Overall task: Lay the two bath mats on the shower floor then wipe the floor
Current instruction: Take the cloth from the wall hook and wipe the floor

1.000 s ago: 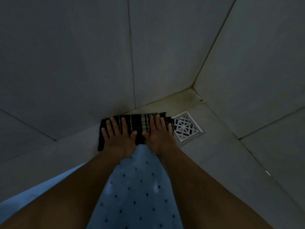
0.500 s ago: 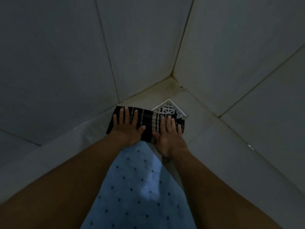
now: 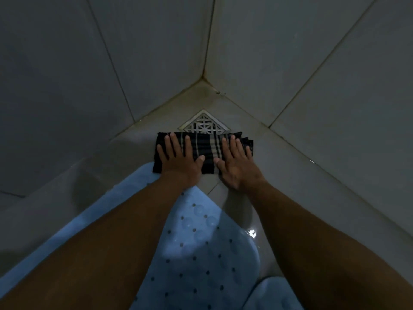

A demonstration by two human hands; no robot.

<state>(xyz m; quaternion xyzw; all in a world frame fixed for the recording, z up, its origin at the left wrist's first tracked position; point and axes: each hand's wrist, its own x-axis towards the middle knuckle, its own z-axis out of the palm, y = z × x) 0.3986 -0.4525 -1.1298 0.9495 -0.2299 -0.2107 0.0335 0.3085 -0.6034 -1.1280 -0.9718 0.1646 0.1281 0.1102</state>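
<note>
Two hands flat on one cloth: left hand (image 3: 181, 163) and right hand (image 3: 237, 164) side by side, thumbs nearly meeting, fingers straight and spread, palms down, pressing, nothing gripped. The cloth (image 3: 202, 147) under them is dark with pale stripes, folded to a wide strip, lying on the shower floor (image 3: 290, 168). The right hand's heel hangs off the cloth's near edge onto bare tile; the left hand's wrist sits over the near-left corner of the cloth. Just past the fingertips is a square metal drain grate (image 3: 204, 124), set corner-on, and the cloth's far edge covers its near corner. Beyond the drain the floor runs into the corner where the left wall (image 3: 67, 86) and right wall (image 3: 324, 63) meet, with discoloured grout at the joint. Behind the left wrist, under both forearms, is a light blue bath mat (image 3: 201, 260) with dark holes and clear suction cups, laid flat on the floor; its far edge reaches the cloth's near-left corner, touching or overlapping, cannot tell which. The left forearm hides much of the mat's left part. Low by the right forearm, an edge of a second blue mat (image 3: 273, 295) shows, just beside the first. A wet glint (image 3: 252, 233) on the tile lies between the first mat and the right forearm. Dim light.
</note>
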